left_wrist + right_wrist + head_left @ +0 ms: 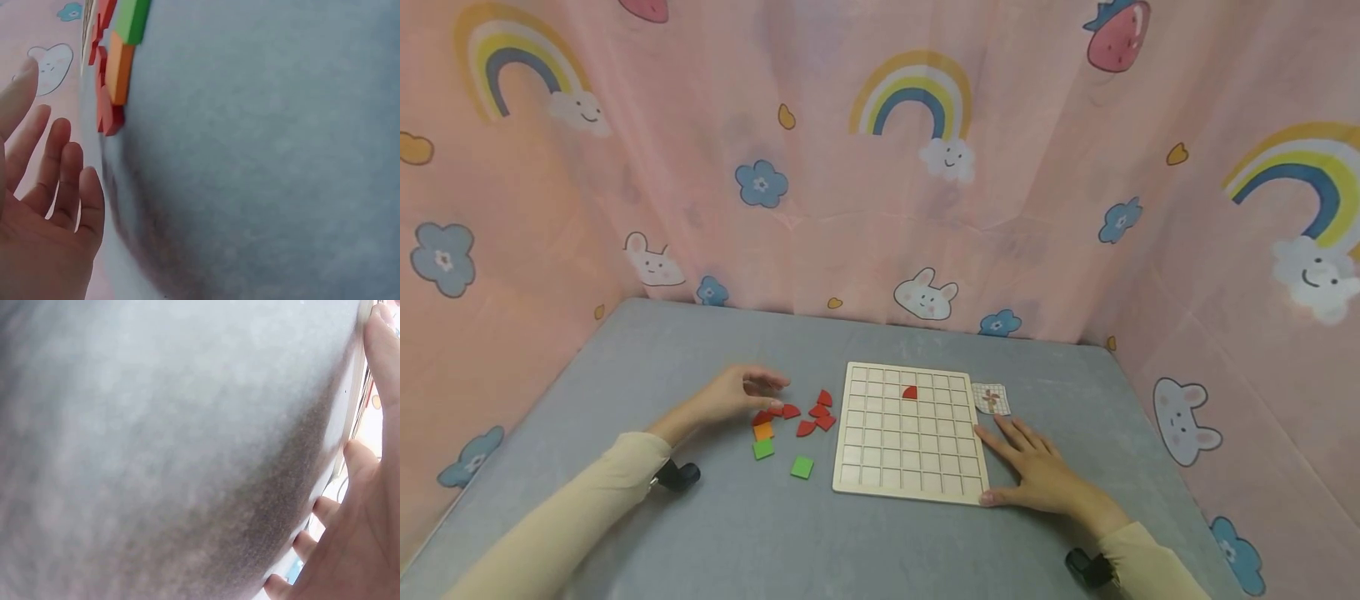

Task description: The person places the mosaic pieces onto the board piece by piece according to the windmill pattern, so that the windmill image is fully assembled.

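My left hand (739, 393) hovers at the left beside a loose group of red pieces, with its fingers relaxed and nothing held. In the left wrist view its fingers (53, 162) are spread apart. Several red quarter-round pieces (806, 428) lie between that hand and a pale wooden grid board (913, 458). One red quarter-round piece (910, 392) sits in a square near the board's far side. My right hand (1037, 473) lies spread on the table, with thumb and index fingertip at the board's right edge.
An orange square (763, 432) and a green square (763, 450) lie below the red pieces; another green square (802, 467) is nearer the board. A small gridded picture card (992, 398) lies by the board's far right edge. A pink patterned curtain (835, 250) surrounds the grey table (760, 533).
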A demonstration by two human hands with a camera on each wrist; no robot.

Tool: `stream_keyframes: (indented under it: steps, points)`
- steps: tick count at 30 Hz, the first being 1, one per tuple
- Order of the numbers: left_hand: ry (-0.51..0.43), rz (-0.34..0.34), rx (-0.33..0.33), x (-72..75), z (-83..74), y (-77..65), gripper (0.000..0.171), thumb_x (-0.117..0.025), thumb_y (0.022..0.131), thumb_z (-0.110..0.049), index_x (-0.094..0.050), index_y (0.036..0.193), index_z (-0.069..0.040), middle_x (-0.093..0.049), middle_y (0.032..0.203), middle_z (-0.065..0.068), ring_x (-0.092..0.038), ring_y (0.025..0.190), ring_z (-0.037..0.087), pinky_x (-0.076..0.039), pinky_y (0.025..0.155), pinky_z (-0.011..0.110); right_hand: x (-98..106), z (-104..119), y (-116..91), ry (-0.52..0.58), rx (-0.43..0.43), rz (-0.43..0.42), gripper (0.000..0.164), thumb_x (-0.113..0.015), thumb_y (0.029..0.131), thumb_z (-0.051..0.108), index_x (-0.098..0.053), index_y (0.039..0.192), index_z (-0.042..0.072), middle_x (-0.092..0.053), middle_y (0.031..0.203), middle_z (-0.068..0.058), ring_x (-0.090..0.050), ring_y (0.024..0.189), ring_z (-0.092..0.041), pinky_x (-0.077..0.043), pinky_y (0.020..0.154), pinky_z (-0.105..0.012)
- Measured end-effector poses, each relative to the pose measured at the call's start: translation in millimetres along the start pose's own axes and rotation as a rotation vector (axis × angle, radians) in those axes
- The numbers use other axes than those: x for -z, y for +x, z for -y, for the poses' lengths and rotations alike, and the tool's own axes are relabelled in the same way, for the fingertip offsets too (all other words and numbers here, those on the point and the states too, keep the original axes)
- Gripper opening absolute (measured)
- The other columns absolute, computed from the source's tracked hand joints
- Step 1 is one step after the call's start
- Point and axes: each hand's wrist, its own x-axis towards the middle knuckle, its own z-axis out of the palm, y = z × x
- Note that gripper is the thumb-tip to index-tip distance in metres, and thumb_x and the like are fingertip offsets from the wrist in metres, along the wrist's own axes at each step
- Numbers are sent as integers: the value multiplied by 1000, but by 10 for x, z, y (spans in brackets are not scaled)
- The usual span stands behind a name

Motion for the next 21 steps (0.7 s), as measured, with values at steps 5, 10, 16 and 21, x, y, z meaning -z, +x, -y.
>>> stream_keyframes:
  steps: [5,10,16,21]
  points:
    - [28,45,-63,-40,34,-18,41,-84,92,-18,-74,128,-1,-74,125,15,-68,117,33,-55,101,48,7,4,3,17,-7,7,106,-81,81,67,-38,165,18,-24,172,-26,-20,155,-56,-19,114,-81]
    - [64,31,-92,-95,49,-3,38,-86,91,-19,-76,125,-4,-75,121,10,-65,114,28,-52,97,41,-12,-14,13,7,-11,-1,106,-80,81,69,-39,165,18,-25,172,-25,-20,155,-56,-20,115,-80]
    - [94,43,-101,-152,2,43,39,-87,89,-18,-76,124,-3,-75,119,8,-65,113,28,-50,104,50,-24,-30,18,11,-9,-8,107,-80,80,69,-39,165,19,-25,172,-25,-20,155,-56,-20,114,-80]
    - [106,70,-109,-200,-56,87,40,-87,89,-17,-76,125,-3,-74,119,7,-65,114,28,-52,101,49,-22,-32,14,19,-9,-7,107,-80,80,69,-39,165,18,-24,172,-26,-20,155,-57,-19,114,-80]
